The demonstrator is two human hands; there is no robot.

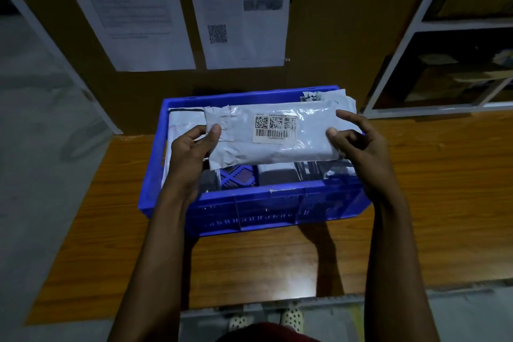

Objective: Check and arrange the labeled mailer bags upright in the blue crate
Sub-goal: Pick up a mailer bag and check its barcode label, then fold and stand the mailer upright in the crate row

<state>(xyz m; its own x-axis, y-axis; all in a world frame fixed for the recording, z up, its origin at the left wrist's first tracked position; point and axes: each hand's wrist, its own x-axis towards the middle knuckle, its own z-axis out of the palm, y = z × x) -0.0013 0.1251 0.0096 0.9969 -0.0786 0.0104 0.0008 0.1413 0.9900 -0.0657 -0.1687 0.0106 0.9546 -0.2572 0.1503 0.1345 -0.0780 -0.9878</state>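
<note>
Head view: both hands hold one grey bag (280, 144) lengthwise over the open blue crate (249, 211), its long side running left to right and its white label (274, 128) with barcodes facing the camera. The left hand (191, 147) pinches the bag's crumpled left end: the thumb (214, 130) lies on the near face, and the fingers go behind the bag, where they are hidden. The right hand (358, 153) grips the right end. Its thumb (333, 133) presses the near face, its index finger (348, 117) stretches fairly straight along the upper right corner, and the other fingers are bent at the bag's right edge. Whether they touch the back I cannot tell.

More bags (177, 130) sit in the crate: one upright against the left wall, some bunched at the far right corner, and a few dark ones low along the near side. A patch of the grid floor shows between them. The crate stands on a wooden table (430, 203). Printed sheets (125, 14) hang on the far wall, and a white-framed shelf (416, 36) stands at the far right.
</note>
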